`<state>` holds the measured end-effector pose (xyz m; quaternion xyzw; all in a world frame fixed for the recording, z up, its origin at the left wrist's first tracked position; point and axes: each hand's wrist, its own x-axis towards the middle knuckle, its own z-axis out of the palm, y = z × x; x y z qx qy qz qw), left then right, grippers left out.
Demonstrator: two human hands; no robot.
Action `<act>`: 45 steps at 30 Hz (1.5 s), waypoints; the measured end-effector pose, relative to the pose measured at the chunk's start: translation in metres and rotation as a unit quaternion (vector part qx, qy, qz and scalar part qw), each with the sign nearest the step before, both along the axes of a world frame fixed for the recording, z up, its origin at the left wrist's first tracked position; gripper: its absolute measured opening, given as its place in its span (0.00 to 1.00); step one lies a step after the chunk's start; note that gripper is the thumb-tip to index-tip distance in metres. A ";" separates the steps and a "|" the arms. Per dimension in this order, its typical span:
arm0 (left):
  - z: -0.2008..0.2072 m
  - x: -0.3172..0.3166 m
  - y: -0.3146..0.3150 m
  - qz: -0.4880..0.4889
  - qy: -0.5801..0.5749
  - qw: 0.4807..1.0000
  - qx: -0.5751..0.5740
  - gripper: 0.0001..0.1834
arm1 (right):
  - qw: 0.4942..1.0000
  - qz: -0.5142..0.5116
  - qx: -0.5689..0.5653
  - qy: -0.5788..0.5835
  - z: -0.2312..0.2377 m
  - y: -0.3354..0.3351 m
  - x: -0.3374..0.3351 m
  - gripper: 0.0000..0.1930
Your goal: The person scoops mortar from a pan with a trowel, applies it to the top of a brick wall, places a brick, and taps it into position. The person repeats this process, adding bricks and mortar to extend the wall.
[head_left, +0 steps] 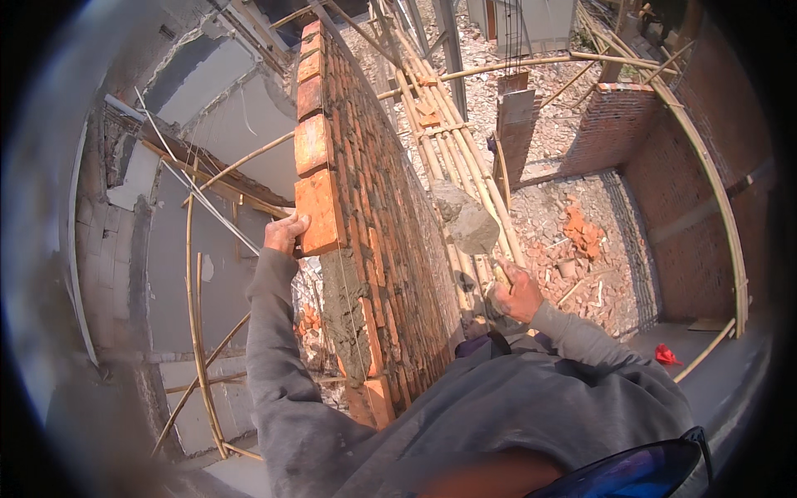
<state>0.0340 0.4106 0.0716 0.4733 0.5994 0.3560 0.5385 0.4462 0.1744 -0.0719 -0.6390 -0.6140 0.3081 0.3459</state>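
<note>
My left hand [285,233] is on the left side of an orange brick [320,214], with the thumb near its top and the fingers closed against the far side, partly hidden. This brick ends the top row of a brick wall [386,216]. Directly on the near side of it, a bed of grey mortar [344,311] covers the wall top, and a thin string runs along it. My right hand [519,294] is wrapped round the handle of a trowel [475,230], held to the right of the wall. Grey mortar coats its blade.
Bamboo poles [465,149] form a walkway along the wall's right side, with loose bricks [428,116] on it. A curved bamboo rail [721,195] bounds the right. Far below lie rubble [618,241] and lower brick walls [610,124]. More poles [199,340] stand at left.
</note>
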 end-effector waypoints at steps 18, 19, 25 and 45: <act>0.000 0.005 -0.003 0.023 -0.001 1.000 0.000 0.22 | 0.991 0.073 -0.011 0.112 0.023 0.064 0.024 0.16; -0.001 0.006 -0.004 0.019 -0.011 1.000 0.003 0.23 | 0.973 0.111 -0.044 0.195 0.055 0.082 0.009 0.15; -0.016 -0.003 0.001 0.006 0.038 0.999 0.036 0.25 | 0.874 0.244 -0.076 0.412 0.177 0.126 -0.103 0.20; -0.010 -0.003 0.000 0.004 0.061 0.994 0.086 0.31 | 0.982 0.138 0.048 0.119 0.156 0.160 -0.063 0.17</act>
